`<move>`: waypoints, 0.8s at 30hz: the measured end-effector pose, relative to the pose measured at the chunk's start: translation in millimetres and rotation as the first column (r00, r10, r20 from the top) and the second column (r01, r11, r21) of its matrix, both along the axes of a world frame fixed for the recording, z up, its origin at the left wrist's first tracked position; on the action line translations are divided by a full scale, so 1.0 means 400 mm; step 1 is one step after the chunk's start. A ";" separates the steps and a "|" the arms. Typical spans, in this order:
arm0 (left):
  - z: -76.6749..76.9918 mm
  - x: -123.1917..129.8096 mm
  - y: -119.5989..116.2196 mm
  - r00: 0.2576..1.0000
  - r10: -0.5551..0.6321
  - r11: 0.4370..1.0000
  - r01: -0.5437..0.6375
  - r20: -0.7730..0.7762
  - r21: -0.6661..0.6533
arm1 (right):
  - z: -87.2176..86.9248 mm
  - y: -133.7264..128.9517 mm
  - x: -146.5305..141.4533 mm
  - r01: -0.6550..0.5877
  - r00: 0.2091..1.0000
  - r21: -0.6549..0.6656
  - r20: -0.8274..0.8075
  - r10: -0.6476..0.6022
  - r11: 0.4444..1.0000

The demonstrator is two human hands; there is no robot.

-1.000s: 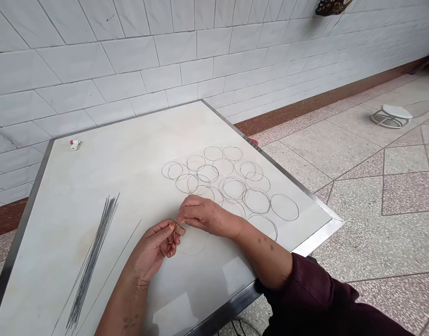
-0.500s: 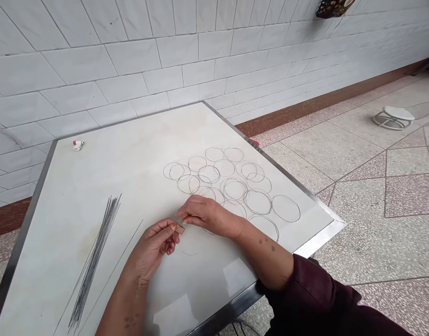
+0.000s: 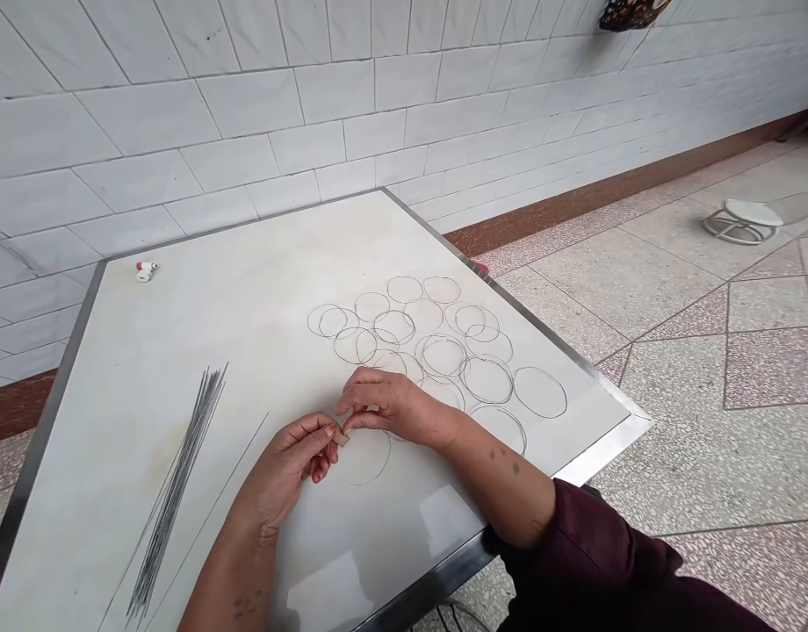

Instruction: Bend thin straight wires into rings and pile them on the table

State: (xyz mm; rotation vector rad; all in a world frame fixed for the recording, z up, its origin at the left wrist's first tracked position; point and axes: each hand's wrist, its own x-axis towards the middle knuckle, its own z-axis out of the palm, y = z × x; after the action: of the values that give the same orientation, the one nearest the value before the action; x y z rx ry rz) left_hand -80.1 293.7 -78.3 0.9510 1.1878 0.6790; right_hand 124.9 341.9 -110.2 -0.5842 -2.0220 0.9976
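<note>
The left hand (image 3: pixel 297 456) is pinching a tab (image 3: pixel 340 435) while the right hand (image 3: pixel 397 405), fingers (image 3: pixel 363 394) curled, grip unclear, is partly hiding a ring (image 3: pixel 382 471).

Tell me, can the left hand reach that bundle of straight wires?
Probably yes: just one loose straight wire lies between the left hand and the bundle of straight wires, though that hand is pinching a small brown piece.
</note>
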 end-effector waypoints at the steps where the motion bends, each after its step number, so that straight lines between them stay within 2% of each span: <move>1: 0.001 0.000 0.000 1.000 -0.004 1.000 0.004 -0.004 0.003 | -0.001 -0.001 0.000 -0.012 1.000 -0.026 -0.012 0.012 1.000; 5: 0.000 -0.001 -0.001 0.998 -0.042 0.999 0.043 -0.036 0.023 | 0.000 -0.003 -0.001 -0.045 0.999 -0.063 -0.030 0.043 0.997; 13: -0.002 0.002 -0.003 0.980 -0.140 0.983 0.155 -0.143 0.101 | 0.006 -0.002 0.001 -0.068 0.996 -0.122 0.050 0.075 0.990; 21: 0.007 0.004 -0.008 0.958 -0.185 0.964 0.221 -0.219 0.149 | 0.012 -0.003 0.003 -0.089 0.992 -0.158 0.078 0.102 0.983; 24: 0.010 0.008 -0.010 0.964 -0.163 0.966 0.199 -0.212 0.163 | 0.017 -0.003 0.003 -0.101 0.992 -0.197 0.049 0.112 0.975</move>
State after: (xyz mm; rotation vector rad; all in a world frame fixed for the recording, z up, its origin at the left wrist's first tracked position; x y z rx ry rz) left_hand -77.0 289.8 -74.4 1.2906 1.2060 0.5624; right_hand 126.3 340.8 -103.4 -0.6198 -2.0400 1.2658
